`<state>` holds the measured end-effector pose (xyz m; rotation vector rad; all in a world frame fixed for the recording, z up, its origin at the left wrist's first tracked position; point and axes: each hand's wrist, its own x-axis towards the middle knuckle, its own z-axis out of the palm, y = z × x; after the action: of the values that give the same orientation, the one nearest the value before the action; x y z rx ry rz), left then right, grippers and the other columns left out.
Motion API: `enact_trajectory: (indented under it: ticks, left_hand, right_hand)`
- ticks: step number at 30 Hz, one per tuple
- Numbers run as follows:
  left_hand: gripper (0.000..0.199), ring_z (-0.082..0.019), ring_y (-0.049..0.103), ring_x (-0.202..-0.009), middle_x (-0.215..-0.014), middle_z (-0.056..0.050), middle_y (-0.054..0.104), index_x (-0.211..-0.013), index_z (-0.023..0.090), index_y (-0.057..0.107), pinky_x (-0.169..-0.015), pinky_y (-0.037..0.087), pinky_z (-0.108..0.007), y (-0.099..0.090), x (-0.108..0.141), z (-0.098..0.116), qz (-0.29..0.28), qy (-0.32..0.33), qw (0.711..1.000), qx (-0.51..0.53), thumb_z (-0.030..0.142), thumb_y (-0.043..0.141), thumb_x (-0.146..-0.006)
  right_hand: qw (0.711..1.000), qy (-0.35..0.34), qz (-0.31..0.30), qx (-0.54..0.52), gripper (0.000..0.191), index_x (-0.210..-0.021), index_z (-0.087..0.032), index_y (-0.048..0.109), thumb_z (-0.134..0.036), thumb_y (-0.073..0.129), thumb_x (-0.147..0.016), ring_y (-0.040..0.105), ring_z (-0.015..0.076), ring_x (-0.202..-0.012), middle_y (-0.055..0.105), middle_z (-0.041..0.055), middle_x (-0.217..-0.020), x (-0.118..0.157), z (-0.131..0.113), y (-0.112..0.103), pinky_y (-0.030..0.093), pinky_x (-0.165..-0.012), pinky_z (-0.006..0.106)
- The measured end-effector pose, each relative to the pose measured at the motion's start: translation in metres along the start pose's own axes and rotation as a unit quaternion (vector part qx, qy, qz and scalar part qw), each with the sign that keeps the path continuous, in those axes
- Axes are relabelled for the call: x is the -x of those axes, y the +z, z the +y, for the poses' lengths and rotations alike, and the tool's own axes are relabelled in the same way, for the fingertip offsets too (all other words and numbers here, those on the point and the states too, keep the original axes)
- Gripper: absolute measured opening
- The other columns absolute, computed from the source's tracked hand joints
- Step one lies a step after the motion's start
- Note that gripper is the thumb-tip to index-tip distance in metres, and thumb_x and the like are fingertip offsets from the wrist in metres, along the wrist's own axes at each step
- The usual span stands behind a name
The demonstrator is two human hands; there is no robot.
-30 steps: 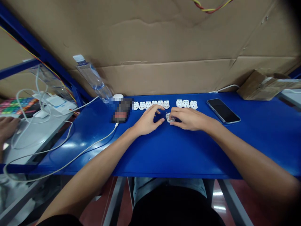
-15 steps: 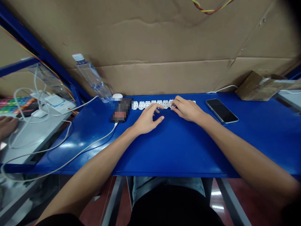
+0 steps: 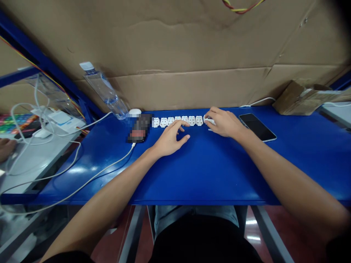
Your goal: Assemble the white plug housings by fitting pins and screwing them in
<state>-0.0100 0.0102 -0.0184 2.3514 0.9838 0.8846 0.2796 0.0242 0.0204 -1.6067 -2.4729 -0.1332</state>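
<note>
Several small white plastic pieces (image 3: pixel 191 121) with dark holes or marks, their exact kind unclear, stand in a row along the back of the blue table. My left hand (image 3: pixel 170 138) is open in front of the row, thumb and fingers apart, hiding part of some pieces. At the row's right end, my right hand (image 3: pixel 221 121) is closed, its fingertips on a white plastic piece (image 3: pixel 209 121). Much of that piece is hidden behind the fingers.
A phone with a cable (image 3: pixel 139 128) lies left of the row, near a round white object (image 3: pixel 135 112) and a leaning water bottle (image 3: pixel 106 91). Another phone (image 3: pixel 257 127) and a cardboard box (image 3: pixel 296 98) are on the right. Someone else's hand (image 3: pixel 7 149) shows far left.
My right hand has shifted slightly right along the row, uncovering a white piece it partly hid before. My left hand stays nearly in place. The view has moved a little.
</note>
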Motion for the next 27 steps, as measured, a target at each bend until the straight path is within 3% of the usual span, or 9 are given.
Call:
enact_trajectory:
  ticks: [5,13,16,20,23,27]
  left_hand:
    - [0.032,-0.024,0.075,-0.117,-0.142,-0.008,0.072,-0.139,0.027,0.063,-0.096,0.065,-0.041,0.000,0.001,0.000,-0.003,0.001,1.000,-0.005,0.028,0.071,-0.108]
    - [0.032,-0.024,0.076,-0.115,-0.141,-0.007,0.073,-0.139,0.028,0.064,-0.096,0.064,-0.042,0.001,0.000,-0.002,0.001,0.008,1.000,-0.012,0.028,0.072,-0.108]
    - [0.032,-0.024,0.076,-0.114,-0.140,-0.008,0.073,-0.138,0.027,0.064,-0.096,0.064,-0.042,0.000,0.000,-0.001,0.002,0.007,1.000,-0.012,0.028,0.072,-0.107]
    - [0.033,-0.024,0.076,-0.115,-0.142,-0.009,0.073,-0.139,0.026,0.064,-0.094,0.065,-0.040,0.000,0.001,0.000,0.006,0.006,1.000,-0.005,0.028,0.071,-0.108]
    - [0.034,-0.024,0.076,-0.116,-0.142,-0.009,0.073,-0.140,0.025,0.064,-0.096,0.065,-0.041,0.000,0.001,0.000,0.005,0.007,1.000,0.000,0.027,0.072,-0.107]
    - [0.049,-0.027,0.076,-0.121,-0.145,-0.011,0.073,-0.144,0.025,0.063,-0.106,0.064,-0.047,-0.001,0.002,0.000,-0.011,0.014,1.000,0.010,0.032,0.084,-0.100]
  right_hand:
    - [1.000,-0.020,-0.010,-0.011,0.028,-0.115,-0.017,0.083,-0.028,0.057,-0.112,0.077,0.0282,-0.102,0.079,0.0124,-0.126,0.004,0.016,-0.001,0.052,-0.081,0.042]
    - [1.000,-0.010,-0.016,-0.014,0.025,-0.112,-0.020,0.083,-0.028,0.060,-0.110,0.074,0.0265,-0.093,0.079,0.0116,-0.121,-0.001,0.014,0.012,0.046,-0.072,0.041]
    - [1.000,-0.009,-0.021,-0.006,0.027,-0.115,-0.018,0.081,-0.028,0.056,-0.112,0.073,0.0267,-0.092,0.077,0.0135,-0.123,-0.001,0.013,0.009,0.044,-0.071,0.041]
    - [1.000,-0.013,0.015,-0.015,0.027,-0.116,-0.016,0.079,-0.027,0.054,-0.112,0.072,0.0258,-0.093,0.076,0.0145,-0.123,0.004,0.008,-0.002,0.046,-0.076,0.040]
    - [0.997,-0.066,0.010,-0.039,0.025,-0.109,-0.018,0.079,-0.026,0.055,-0.110,0.071,0.0236,-0.089,0.076,0.0119,-0.118,0.013,-0.007,-0.010,0.044,-0.074,0.038]
    - [0.983,-0.163,-0.059,-0.052,0.018,-0.099,-0.019,0.077,-0.024,0.060,-0.103,0.064,0.0195,-0.078,0.078,0.0096,-0.115,0.023,-0.039,-0.014,0.037,-0.066,0.036]
